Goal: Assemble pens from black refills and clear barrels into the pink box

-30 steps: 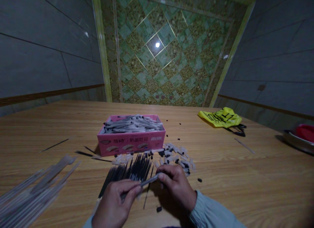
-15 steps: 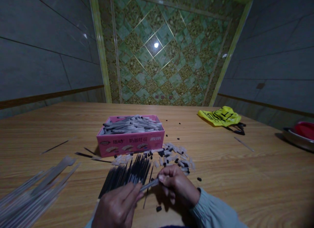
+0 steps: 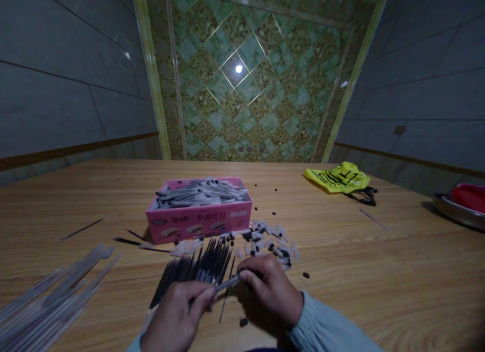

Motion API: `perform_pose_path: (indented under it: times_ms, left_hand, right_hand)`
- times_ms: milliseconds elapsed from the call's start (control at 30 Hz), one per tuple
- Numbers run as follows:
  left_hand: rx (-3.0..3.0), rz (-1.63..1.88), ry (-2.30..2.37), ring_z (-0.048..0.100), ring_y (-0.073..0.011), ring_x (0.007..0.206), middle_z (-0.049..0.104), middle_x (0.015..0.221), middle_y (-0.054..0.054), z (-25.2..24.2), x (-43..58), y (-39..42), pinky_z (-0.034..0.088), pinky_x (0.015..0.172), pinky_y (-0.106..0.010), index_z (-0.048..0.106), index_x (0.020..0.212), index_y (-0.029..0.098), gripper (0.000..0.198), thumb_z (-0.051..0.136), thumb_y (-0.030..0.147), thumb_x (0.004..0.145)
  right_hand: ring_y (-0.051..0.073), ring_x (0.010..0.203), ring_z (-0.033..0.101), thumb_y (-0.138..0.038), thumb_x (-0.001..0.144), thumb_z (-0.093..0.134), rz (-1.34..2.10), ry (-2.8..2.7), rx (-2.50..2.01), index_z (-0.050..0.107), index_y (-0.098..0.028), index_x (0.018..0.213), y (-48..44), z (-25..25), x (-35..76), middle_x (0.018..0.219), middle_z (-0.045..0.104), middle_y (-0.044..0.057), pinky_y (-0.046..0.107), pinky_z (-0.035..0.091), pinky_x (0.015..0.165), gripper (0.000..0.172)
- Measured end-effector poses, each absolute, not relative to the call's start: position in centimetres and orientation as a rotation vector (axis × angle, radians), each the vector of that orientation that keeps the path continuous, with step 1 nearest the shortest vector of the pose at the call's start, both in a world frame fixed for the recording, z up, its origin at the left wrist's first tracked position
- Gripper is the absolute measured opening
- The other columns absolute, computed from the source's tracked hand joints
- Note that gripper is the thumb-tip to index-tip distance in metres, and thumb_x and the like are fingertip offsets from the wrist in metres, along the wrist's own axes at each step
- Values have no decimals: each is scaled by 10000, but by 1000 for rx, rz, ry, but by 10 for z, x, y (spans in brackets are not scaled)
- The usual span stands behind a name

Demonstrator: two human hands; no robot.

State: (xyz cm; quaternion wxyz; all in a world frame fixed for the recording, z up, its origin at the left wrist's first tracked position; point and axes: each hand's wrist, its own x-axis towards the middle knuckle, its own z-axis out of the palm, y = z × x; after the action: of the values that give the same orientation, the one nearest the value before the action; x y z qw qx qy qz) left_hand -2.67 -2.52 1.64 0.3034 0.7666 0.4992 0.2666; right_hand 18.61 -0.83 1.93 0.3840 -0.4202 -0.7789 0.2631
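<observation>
Held thin grey plastic pen tube (image 3: 227, 282) at lower centre. Pinched its left end with left hand (image 3: 176, 316), knuckles up; clasped right end with curled right hand (image 3: 269, 291), above fanned black refill rods (image 3: 200, 266).

Print on the pink box (image 3: 199, 223) is too small to read. Left of the box and nearer the camera, a blurred heap of clear tubes (image 3: 45, 301) runs off the left and bottom edges. Far right of the box, a metal dish (image 3: 452, 214) is cropped. In front of the box, the left hand (image 3: 172, 316), cut off at the bottom edge, and the right hand (image 3: 267, 291) cover both ends of a thin tube (image 3: 227, 282).
</observation>
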Motion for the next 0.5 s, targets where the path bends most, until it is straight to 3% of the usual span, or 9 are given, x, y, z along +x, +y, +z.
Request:
perform_pose_path:
  times_ms: [100, 267, 500]
  left_hand:
    - [1712, 701, 1256, 417, -109, 484, 487, 491, 10, 12, -26, -19, 271, 466, -234, 644, 620, 142, 519, 418, 561, 827]
    - [1229, 621, 966, 98, -39, 342, 215, 385, 123, 2, -28, -13, 37, 366, -230, 559, 645, 154, 557, 516, 708, 669]
    - [866, 479, 806, 32, -3, 315, 245, 406, 141, 0, -31, -17, -3, 331, -201, 432, 667, 201, 497, 634, 652, 621]
  right_hand:
    - [142, 680, 595, -202, 866, 528, 569, -2022, -992, 683, -154, 792, -9, 21, 186, 711, 661, 40, 224, 404, 641, 179]
    - [145, 630, 599, -231, 869, 541, 543, -1941, -879, 691, -147, 813, -9, 20, 186, 659, 647, 42, 226, 415, 608, 180]
    - [135, 579, 592, -227, 863, 546, 531, -1867, -775, 695, -148, 810, -13, 22, 183, 625, 635, 38, 230, 428, 597, 177]
